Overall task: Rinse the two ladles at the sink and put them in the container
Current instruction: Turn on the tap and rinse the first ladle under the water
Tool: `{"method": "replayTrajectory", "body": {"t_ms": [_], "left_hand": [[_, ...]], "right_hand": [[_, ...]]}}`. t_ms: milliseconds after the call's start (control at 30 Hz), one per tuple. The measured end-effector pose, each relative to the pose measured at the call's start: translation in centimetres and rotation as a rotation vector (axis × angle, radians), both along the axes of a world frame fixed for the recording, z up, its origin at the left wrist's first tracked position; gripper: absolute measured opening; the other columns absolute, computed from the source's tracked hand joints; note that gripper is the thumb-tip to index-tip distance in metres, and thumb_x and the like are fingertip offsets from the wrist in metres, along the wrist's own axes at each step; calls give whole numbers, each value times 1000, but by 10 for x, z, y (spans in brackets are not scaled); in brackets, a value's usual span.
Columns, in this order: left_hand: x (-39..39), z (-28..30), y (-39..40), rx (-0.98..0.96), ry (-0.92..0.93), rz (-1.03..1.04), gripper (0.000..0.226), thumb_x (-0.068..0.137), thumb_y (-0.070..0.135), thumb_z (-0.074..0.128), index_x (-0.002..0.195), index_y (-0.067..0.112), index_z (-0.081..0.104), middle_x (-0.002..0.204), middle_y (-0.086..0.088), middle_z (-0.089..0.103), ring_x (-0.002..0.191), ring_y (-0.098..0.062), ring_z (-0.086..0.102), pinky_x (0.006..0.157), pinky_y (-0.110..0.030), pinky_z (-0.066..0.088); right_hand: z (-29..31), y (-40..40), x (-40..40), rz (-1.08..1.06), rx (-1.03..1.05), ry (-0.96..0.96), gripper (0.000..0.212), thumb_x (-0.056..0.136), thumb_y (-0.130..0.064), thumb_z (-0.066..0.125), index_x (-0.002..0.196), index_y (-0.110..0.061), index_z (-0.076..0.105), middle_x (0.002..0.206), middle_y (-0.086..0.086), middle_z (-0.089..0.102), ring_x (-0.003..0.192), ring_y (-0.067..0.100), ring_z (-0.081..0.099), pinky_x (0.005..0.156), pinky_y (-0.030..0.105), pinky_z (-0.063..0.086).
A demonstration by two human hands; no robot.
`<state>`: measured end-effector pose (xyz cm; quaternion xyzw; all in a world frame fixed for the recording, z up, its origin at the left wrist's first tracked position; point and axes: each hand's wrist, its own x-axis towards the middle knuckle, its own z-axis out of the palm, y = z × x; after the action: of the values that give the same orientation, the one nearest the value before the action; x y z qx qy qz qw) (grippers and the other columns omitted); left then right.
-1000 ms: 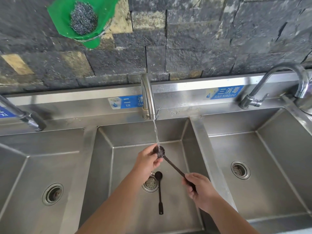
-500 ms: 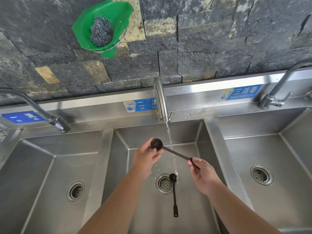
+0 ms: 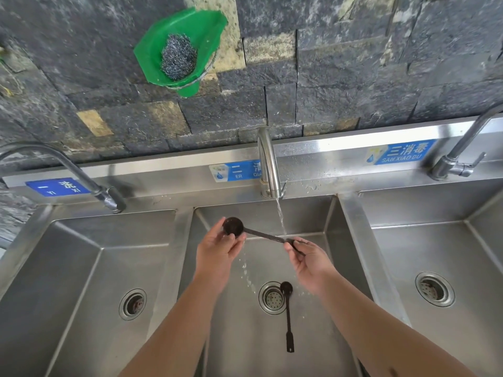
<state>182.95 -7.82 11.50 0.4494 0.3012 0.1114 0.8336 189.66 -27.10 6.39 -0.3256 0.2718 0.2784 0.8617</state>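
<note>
At the middle sink point(image 3: 330, 229), we are gripping one ladle point(image 3: 234, 227) with left hand point(image 3: 217, 247) and right hand point(image 3: 309, 257), bowl now shifted left of the stream point(image 3: 280, 216); the second ladle point(image 3: 288, 314) is awaiting rinsing.

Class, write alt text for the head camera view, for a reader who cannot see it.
Two bare hands hold a dark ladle over the middle basin of a steel triple sink: left hand at the bowl, right hand on the handle. The tap runs; a second ladle lies by the drain.

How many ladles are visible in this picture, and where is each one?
2. One ladle is held above the middle basin by the left hand and right hand. The other ladle lies beside the drain.
</note>
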Motion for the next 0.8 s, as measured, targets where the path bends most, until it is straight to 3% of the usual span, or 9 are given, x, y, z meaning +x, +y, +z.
{"method": "replayTrajectory", "body": {"t_ms": [67, 233, 367, 467, 633, 800], "left_hand": [[-4, 3, 10, -4, -17, 35, 50, 92, -11, 49, 133, 17, 52, 121, -15, 62, 99, -31, 70, 81, -31, 59], [-17, 10, 28, -20, -56, 100, 40, 92, -12, 47, 115, 17, 64, 120, -18, 65, 105, -31, 68, 85, -33, 58], [-18, 5, 24, -41, -54, 103, 40, 92, -15, 44, 114, 13, 64, 113, -16, 67, 108, -31, 65, 87, -32, 56], [-6, -2, 5, -46, -11, 48, 41, 92, -15, 45, 120, 10, 62, 108, -14, 68, 102, -28, 68, 81, -28, 59], [17, -14, -37, -48, -16, -142, 49, 92, -13, 45, 91, 24, 78, 94, -8, 77, 96, -23, 72, 84, -28, 57], [36, -25, -65, -87, 17, -230, 40, 92, -12, 44, 106, 16, 69, 96, -10, 76, 91, -24, 73, 72, -24, 58]], "right_hand": [[3, 12, 2, 26, 15, -15, 12, 94, 9, 48, 92, 3, 58, 68, 17, 71, 59, 20, 72, 48, 20, 57], [12, 30, -1, 111, 85, -44, 14, 97, 6, 42, 97, 2, 56, 76, 22, 68, 59, 19, 72, 51, 21, 58], [21, 21, -2, 103, 105, -59, 16, 100, 2, 40, 99, 0, 55, 84, 22, 67, 61, 21, 72, 54, 23, 60], [24, -6, -2, 48, 46, -64, 17, 99, 1, 41, 98, -1, 58, 83, 23, 70, 64, 23, 74, 56, 24, 60], [30, -67, -7, -41, -33, -59, 19, 99, 1, 43, 101, 0, 61, 79, 17, 75, 71, 21, 76, 55, 23, 60], [40, -104, -17, -105, -73, -77, 19, 100, 1, 41, 104, 0, 59, 75, 14, 76, 69, 18, 75, 54, 21, 59]]}}
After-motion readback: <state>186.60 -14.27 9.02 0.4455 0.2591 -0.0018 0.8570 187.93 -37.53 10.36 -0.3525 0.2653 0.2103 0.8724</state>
